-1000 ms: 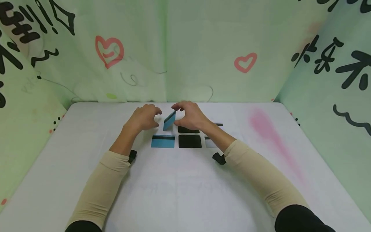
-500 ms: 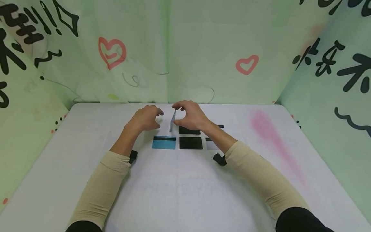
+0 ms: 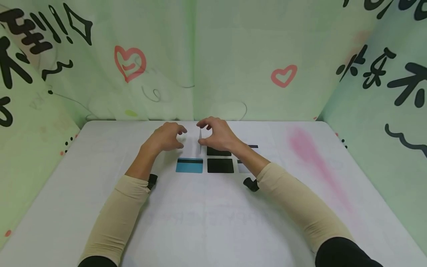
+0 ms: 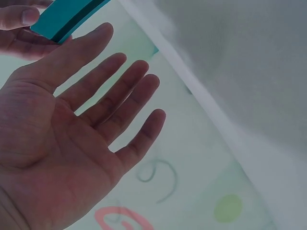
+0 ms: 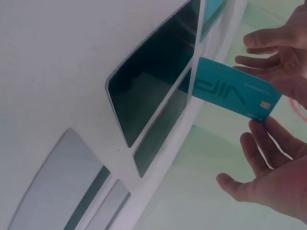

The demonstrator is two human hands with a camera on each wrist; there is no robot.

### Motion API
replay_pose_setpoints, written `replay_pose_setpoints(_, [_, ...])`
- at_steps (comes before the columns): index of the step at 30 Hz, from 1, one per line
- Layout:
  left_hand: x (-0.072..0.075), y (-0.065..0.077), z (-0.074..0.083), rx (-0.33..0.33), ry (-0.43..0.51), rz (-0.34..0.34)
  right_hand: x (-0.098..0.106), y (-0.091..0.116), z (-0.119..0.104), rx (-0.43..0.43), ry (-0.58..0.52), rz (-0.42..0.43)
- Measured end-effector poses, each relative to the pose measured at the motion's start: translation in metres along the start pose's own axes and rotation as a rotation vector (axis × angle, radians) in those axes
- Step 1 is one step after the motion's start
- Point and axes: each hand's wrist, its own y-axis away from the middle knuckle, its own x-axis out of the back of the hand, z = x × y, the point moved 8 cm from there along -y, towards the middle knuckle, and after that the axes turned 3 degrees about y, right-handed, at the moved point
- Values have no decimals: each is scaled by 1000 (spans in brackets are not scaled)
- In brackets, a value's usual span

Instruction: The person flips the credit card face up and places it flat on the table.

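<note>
My right hand (image 3: 218,133) pinches a blue VIP card (image 5: 230,88) by its edges between thumb and a finger, the other fingers spread. In the head view the card stands upright and shows almost only its thin edge; a chip and lettering face the right wrist camera. My left hand (image 3: 167,136) is at the card's left, apart from it, palm and spread fingers seen in the left wrist view. Another blue card (image 3: 189,165) with a dark stripe lies nearer me on the table.
Two black cards (image 3: 220,165) lie in a column right of the blue one. Two pale grey striped cards (image 5: 67,182) lie further right, partly hidden by my right forearm in the head view. The white table (image 3: 200,222) ends at a green curtain (image 3: 233,55) behind.
The card in my right hand has turned from showing its blue striped face to edge-on in the head view. Both hands stay nearly in place.
</note>
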Motion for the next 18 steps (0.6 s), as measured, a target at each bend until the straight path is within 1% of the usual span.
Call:
replay_pose_setpoints(4, [0,-1,-2,-18,32,0,-4,-2,2,-12,-15,7])
replay_pose_setpoints(10, [2,1,0,-62,102,-4,-10,-4,3,-20,-39,8])
replay_pose_setpoints(18, [3,0,-4,-74,138,0,-20,-8,7,-43,-52,-14])
